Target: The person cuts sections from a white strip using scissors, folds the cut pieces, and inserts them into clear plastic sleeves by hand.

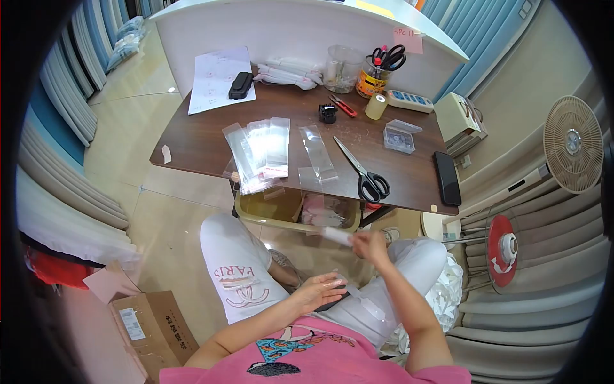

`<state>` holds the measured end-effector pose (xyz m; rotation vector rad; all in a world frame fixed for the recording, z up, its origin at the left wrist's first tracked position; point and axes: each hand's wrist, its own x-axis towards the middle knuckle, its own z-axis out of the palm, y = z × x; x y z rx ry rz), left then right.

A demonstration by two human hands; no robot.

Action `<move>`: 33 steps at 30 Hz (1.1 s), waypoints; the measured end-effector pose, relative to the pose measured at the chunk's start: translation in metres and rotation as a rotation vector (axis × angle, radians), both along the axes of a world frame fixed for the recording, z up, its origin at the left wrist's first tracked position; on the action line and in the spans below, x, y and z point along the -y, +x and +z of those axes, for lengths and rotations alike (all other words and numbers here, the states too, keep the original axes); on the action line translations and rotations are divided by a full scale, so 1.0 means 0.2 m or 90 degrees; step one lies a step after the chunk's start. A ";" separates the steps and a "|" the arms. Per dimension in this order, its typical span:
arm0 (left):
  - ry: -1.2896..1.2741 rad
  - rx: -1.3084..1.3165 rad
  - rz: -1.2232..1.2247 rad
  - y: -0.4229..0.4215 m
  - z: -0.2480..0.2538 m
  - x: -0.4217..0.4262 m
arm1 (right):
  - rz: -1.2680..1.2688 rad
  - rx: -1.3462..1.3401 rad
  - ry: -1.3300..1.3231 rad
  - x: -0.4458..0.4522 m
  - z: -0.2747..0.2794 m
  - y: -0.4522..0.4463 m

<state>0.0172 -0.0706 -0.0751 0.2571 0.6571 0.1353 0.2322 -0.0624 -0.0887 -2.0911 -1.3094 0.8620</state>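
In my right hand [369, 246], above my right thigh, a small white rolled packet [336, 235] is gripped; it points left toward the bin and looks blurred. My left hand [318, 291] is over my lap, palm turned up and fingers stretched out. Something clear shows at its fingertips, too faint to name. Beneath that hand a dark flat object [332, 303] rests on my lap, partly hidden. A clear plastic strip or sleeve [374, 304] lies on my right thigh.
On the brown table [211, 153] lie a stack of clear plastic sleeves [262, 150], scissors [361, 173], a tape roll [376, 106], a small clear box [399, 139] and a phone [446, 178]. Below its edge is a bin [268, 208]. A fan [572, 144] and cardboard box [157, 329] flank me.
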 end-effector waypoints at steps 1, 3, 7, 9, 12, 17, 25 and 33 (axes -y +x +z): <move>-0.002 0.001 0.001 0.00 -0.01 0.00 | 0.035 0.074 0.001 -0.10 -0.04 0.05; 0.013 -0.007 0.016 -0.02 -0.03 0.00 | 0.009 -0.136 -0.050 -0.26 -0.13 0.10; 0.083 -0.025 0.092 -0.15 -0.05 -0.01 | 0.207 0.371 0.139 -0.24 -0.25 0.13; 0.160 -0.080 0.096 -0.25 -0.05 -0.03 | 0.347 0.439 -0.348 -0.11 -0.10 0.09; 0.382 -0.163 0.083 -0.33 -0.23 -0.06 | 0.512 0.283 -0.445 0.28 -0.11 0.02; 1.189 -0.062 -0.230 -0.17 0.01 -0.15 | 0.431 0.147 -0.290 0.41 0.08 -0.19; 0.942 0.041 -0.212 -0.03 0.23 -0.30 | 0.165 -0.641 -0.123 0.25 0.72 -0.13; 0.569 0.228 0.192 0.00 0.31 -0.26 | 0.125 -0.575 -0.047 0.14 0.62 -0.40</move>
